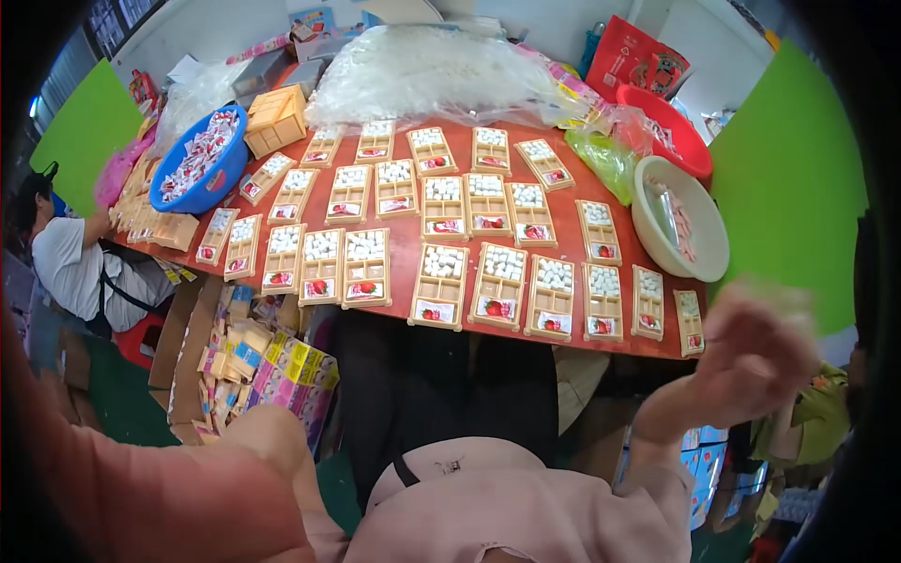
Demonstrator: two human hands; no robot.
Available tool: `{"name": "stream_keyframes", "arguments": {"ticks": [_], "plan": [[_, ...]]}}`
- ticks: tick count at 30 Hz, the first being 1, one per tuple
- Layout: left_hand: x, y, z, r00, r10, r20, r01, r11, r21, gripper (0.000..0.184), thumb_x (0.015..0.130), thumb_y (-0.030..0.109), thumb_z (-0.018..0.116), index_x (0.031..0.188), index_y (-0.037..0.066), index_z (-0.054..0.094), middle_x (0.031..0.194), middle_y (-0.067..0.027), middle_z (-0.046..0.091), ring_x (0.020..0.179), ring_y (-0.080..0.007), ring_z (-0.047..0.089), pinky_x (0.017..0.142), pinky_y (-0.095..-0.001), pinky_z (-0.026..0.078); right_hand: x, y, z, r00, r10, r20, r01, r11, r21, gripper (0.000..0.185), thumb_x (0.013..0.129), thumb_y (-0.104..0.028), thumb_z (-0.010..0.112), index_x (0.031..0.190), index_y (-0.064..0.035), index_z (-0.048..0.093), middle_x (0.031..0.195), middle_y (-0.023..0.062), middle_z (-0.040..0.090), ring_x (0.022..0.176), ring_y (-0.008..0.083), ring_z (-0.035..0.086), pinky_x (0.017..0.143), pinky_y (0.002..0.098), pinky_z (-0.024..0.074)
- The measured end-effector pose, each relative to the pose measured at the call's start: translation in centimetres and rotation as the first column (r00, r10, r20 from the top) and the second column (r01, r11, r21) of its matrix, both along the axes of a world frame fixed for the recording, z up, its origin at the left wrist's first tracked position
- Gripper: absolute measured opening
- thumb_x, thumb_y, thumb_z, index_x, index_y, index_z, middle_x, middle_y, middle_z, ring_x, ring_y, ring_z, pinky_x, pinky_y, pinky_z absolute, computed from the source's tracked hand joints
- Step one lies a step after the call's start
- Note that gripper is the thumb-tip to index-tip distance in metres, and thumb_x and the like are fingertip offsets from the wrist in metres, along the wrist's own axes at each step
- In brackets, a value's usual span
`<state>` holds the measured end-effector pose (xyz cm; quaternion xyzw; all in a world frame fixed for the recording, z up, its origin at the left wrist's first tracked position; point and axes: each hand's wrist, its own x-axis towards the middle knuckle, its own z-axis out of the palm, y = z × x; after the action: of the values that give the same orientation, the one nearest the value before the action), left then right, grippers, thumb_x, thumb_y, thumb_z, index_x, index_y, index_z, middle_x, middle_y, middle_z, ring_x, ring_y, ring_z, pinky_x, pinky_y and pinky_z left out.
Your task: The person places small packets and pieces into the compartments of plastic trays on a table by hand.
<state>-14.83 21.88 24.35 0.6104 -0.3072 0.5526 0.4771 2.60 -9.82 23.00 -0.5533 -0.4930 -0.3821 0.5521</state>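
My right hand [762, 342] is raised at the table's right front corner, smeared by motion. Its fingers look bent, but whether they hold anything does not show. Nearest to it is a small beige compartment tray [691, 324]. Rows of similar trays cover the table; one in the front row [499, 281] has small white pieces in its upper compartments and a strawberry-printed packet at the bottom. My left forearm [160, 488] crosses the lower left, close to the camera, and the hand itself lies outside the picture.
A blue basin [199, 159] full of small packets stands at the left of the red table [399, 246]. On the right are a cream basin [680, 220] with pink pieces and a red basin [671, 131]. A carton [188, 375] sits below; another person [75, 253] is at left.
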Motion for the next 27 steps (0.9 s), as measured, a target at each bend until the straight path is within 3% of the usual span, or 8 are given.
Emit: {"name": "stream_keyframes", "arguments": {"ticks": [3,4,6,8,11,13,15,27], "plan": [[-0.4,-0.2,0.3,1.0,0.002,0.006,-0.002,1.0,-0.001,0.033,0.089,0.031,0.064,0.113,0.009,0.062,0.094,-0.013,0.065,0.089,-0.0249,0.058,0.081,-0.0402,0.046,0.3,-1.7,4.3,0.991,0.131,-0.02,-0.132,0.986,-0.106,0.083,0.078,-0.058,0.074,0.131,0.0001,0.045,0.112,0.016,0.054,0.085,0.0195,0.05,0.068,0.0302,0.0411],[-0.5,-0.2,0.4,1.0,0.001,0.009,-0.001,1.0,0.001,0.033,0.089,0.031,0.065,0.113,0.009,0.062,0.094,-0.013,0.065,0.089,-0.0248,0.058,0.081,-0.0402,0.046,-1.4,-1.9,6.7,0.993,-0.113,-0.04,0.091,0.929,-0.36,0.09,0.067,-0.063,0.077,0.123,-0.0009,0.043,0.106,0.0122,0.049,0.087,0.0177,0.046,0.07,0.0289,0.039],[-0.9,-0.3,0.7,1.0,-0.001,0.011,0.0,1.0,0.008,0.033,0.088,0.032,0.065,0.113,0.009,0.062,0.094,-0.0128,0.064,0.089,-0.0247,0.058,0.081,-0.0402,0.046,-4.8,-2.5,11.5,0.84,-0.447,0.306,0.498,0.414,-0.762,0.104,0.043,-0.072,0.084,0.106,-0.0029,0.04,0.095,0.0044,0.039,0.09,0.0143,0.039,0.074,0.0265,0.0349],[-1.2,-0.4,0.8,1.0,0.005,0.015,-0.005,1.0,0.006,0.034,0.088,0.032,0.065,0.113,0.009,0.062,0.094,-0.0127,0.064,0.089,-0.0246,0.058,0.081,-0.0402,0.046,-6.6,-1.2,11.9,0.704,-0.617,0.351,0.581,0.217,-0.784,0.107,0.035,-0.071,0.086,0.102,-0.0048,0.036,0.094,0.0033,0.036,0.086,0.0143,0.037,0.073,0.0271,0.0351],[-1.8,-0.7,1.0,0.999,0.009,0.039,-0.01,1.0,0.021,0.034,0.088,0.033,0.065,0.113,0.01,0.062,0.094,-0.0125,0.064,0.089,-0.0245,0.058,0.081,-0.0402,0.045,-6.6,-1.5,14.7,0.737,-0.657,-0.157,0.172,0.408,-0.897,0.089,0.053,-0.061,0.086,0.101,-0.0043,0.038,0.104,0.0061,0.046,0.094,0.0104,0.047,0.073,0.0244,0.0396],[-1.7,-1.1,0.8,0.999,0.0,0.042,-0.001,1.0,0.021,0.034,0.088,0.033,0.065,0.113,0.01,0.062,0.094,-0.0124,0.064,0.089,-0.0244,0.057,0.081,-0.0402,0.045,-5.9,-1.8,12.6,0.861,-0.355,-0.365,0.074,0.797,-0.6,0.088,0.053,-0.061,0.086,0.101,-0.0041,0.038,0.104,0.0062,0.047,0.094,0.0103,0.047,0.073,0.0243,0.0397],[-1.8,-1.2,0.8,0.999,-0.004,0.049,0.003,1.0,0.01,0.034,0.088,0.034,0.065,0.112,0.01,0.062,0.093,-0.0122,0.064,0.09,-0.0244,0.057,0.081,-0.0402,0.045,-4.1,-1.4,9.0,0.982,0.087,-0.171,-0.112,0.983,-0.147,0.087,0.054,-0.06,0.086,0.101,-0.0039,0.039,0.104,0.0062,0.047,0.093,0.0102,0.047,0.073,0.0241,0.0399],[-1.1,-1.2,0.3,0.995,-0.061,0.079,0.06,0.998,0.014,0.035,0.087,0.037,0.066,0.112,0.012,0.063,0.093,-0.0114,0.064,0.09,-0.0238,0.056,0.082,-0.0403,0.043,-0.8,-0.6,5.4,0.962,0.261,0.079,-0.269,0.956,0.116,0.082,0.057,-0.058,0.084,0.1,-0.0029,0.041,0.102,0.0066,0.049,0.09,0.0099,0.047,0.072,0.0233,0.0408]]}}
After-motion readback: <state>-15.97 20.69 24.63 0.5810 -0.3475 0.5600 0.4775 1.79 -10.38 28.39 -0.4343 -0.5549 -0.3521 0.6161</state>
